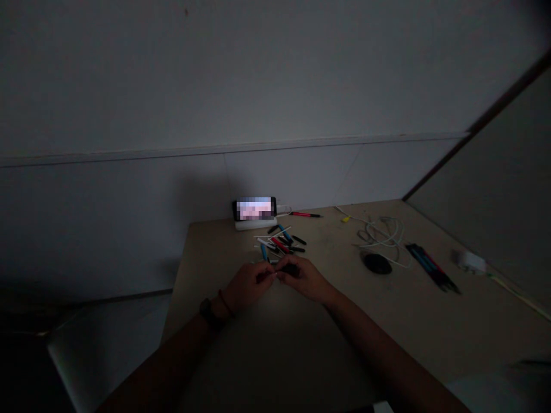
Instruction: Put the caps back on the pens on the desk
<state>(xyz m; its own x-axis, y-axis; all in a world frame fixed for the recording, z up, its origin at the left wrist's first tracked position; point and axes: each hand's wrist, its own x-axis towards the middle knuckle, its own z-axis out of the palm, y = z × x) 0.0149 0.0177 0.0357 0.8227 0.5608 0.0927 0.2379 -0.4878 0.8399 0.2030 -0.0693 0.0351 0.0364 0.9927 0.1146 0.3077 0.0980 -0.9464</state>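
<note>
My left hand (253, 281) and my right hand (303, 278) meet fingertip to fingertip above the table. Between the fingers of my right hand is a dark piece (293, 269) that looks like a black pen barrel, partly covered. The fingertips of my left hand are pinched at its end; what they grip is too small and dark to name. Just beyond my hands lies a loose pile of pen parts: a red barrel (280, 245), a blue barrel (284, 232), another blue piece (264, 252), several black pieces and thin white refills.
A lit phone (255, 209) leans on a white stand (256, 224) near the wall. A red pen (306, 215) lies right of it. Farther right are a coiled white cable (381, 232), a black mouse (377, 264), a row of pens (433, 268) and a white box (472, 263).
</note>
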